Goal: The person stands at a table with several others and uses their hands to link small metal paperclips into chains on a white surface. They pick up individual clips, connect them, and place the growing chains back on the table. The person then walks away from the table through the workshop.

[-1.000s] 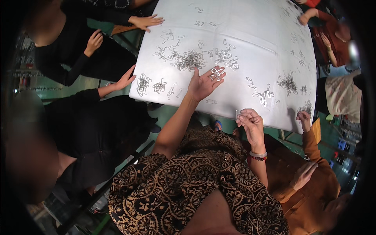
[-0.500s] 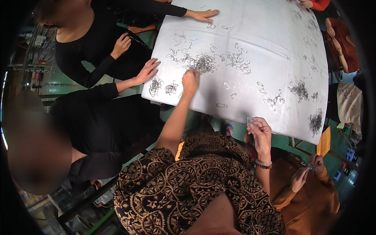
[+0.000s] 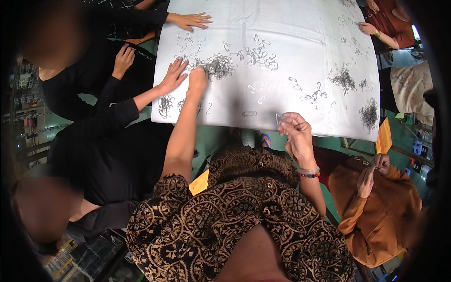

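Note:
My left hand [image 3: 197,81] reaches over the white-covered table [image 3: 225,96], fingers drawn together at the left side of a dense heap of bent wire hooks [image 3: 219,66]. Whatever the fingertips pinch is hidden. At the table's near edge, my right hand [image 3: 299,136] pinches a pale wire hook [image 3: 278,119] upright between thumb and fingers. Close by on the cloth lies an elongated wire loop [image 3: 249,113]. Looser hooks [image 3: 259,57] spread to the right of the heap, and two pale ones [image 3: 252,88] lie nearer me.
A co-worker's hand [image 3: 173,77] rests just left of my left hand; another co-worker's hand [image 3: 190,21] lies flat farther back. Smaller heaps of hooks [image 3: 165,106] sit at the near left corner, darker ones [image 3: 369,115] at the right. A person in brown [image 3: 371,207] works at my right.
The view has shifted, so the table sits farther left and higher. My left hand has moved to the heap's left side. The neighbour's hand has moved inward beside it. My right hand still holds its hook.

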`<state>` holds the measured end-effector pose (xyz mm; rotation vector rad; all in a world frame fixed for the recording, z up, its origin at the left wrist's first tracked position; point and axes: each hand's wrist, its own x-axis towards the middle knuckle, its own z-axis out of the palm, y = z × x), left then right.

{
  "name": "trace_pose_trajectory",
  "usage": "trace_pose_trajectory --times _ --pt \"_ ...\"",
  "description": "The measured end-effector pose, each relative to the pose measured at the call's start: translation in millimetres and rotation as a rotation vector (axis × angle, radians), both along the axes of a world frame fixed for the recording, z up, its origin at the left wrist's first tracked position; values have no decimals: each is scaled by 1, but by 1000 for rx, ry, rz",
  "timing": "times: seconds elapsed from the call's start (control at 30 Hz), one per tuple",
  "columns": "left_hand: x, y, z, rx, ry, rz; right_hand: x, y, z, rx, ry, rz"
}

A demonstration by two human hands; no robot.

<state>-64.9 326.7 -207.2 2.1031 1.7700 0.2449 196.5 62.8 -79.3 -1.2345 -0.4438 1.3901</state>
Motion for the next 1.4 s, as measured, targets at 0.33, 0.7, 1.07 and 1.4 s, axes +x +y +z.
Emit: trace_pose_trajectory --times 0.33,0.7,1.07,1.4 --pt "-15 1 -6 166 -283 -139 2 4 -15 29 113 -32" --pt "11 4 8 25 -655 -80 4 6 -6 110 47 -110" --pt "99 -172 139 -408 -1103 -232 -21 13 -11 240 -192 -137" --pt "93 -190 142 -282 -1344 -10 -27 20 -15 398 -456 25"
